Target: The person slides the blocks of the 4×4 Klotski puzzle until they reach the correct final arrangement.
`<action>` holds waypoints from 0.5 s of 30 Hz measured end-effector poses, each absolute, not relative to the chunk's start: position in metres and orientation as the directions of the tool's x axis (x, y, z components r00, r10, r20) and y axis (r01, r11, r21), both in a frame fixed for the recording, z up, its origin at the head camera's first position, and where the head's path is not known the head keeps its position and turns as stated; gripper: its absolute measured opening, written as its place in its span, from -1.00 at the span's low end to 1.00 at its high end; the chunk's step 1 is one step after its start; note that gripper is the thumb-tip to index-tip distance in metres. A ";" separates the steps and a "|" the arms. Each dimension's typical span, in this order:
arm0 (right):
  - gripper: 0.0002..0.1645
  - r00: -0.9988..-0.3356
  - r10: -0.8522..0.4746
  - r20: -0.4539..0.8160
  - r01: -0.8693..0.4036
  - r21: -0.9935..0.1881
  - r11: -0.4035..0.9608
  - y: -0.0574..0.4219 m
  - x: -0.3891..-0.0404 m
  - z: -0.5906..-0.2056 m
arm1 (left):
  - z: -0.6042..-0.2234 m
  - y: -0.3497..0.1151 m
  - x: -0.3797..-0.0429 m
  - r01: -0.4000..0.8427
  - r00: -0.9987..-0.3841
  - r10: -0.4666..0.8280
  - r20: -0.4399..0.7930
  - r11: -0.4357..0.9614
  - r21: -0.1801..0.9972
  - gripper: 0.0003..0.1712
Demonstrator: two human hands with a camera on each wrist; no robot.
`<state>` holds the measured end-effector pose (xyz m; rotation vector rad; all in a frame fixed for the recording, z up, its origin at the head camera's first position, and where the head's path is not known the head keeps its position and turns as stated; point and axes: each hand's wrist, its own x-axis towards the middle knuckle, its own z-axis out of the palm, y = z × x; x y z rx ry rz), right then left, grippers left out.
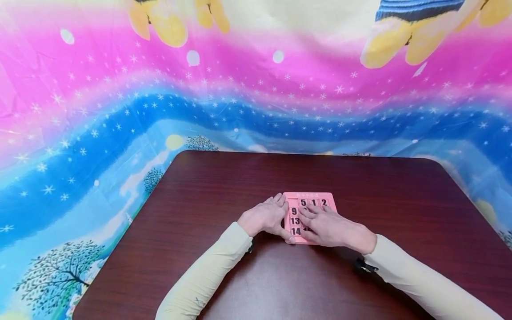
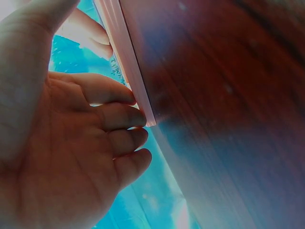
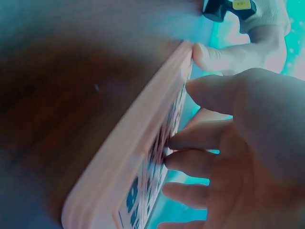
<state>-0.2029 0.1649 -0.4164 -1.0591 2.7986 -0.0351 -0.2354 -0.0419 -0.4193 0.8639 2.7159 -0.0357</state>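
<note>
A pink number slide puzzle (image 1: 310,195) lies on the dark wooden table, with black-numbered tiles such as 5, 1, 2, 9, 13 and 14. An uncovered slot shows at its far left corner. My left hand (image 1: 266,217) holds the frame along its left side, thumb at the near left corner and fingertips at the far part of that edge. Over the tiles spreads my right hand (image 1: 330,226), its fingertips touching the middle ones and covering several numbers. In the right wrist view its fingers (image 3: 195,138) reach out to the tile face, and the left thumb (image 3: 208,58) meets the frame's corner.
The brown table (image 1: 224,178) has rounded far corners. Behind it hangs a pink and blue cloth (image 1: 256,89) printed with snowflakes and trees. Both forearms wear pale sleeves (image 1: 212,266), and a black wrist device (image 1: 365,266) shows under the right one.
</note>
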 end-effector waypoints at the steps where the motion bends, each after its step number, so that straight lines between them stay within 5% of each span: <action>1: -0.30 -0.745 -0.653 -0.134 -0.649 -0.082 0.757 0.166 -0.205 -0.416 | -0.419 -0.042 -0.235 0.570 -0.777 0.563 -0.282 0.819 0.064 0.40; 15: -0.28 -0.790 -0.595 -0.147 -0.590 -0.081 0.803 0.179 -0.233 -0.414 | -0.420 -0.042 -0.236 0.560 -0.781 0.551 -0.295 0.826 0.060 0.42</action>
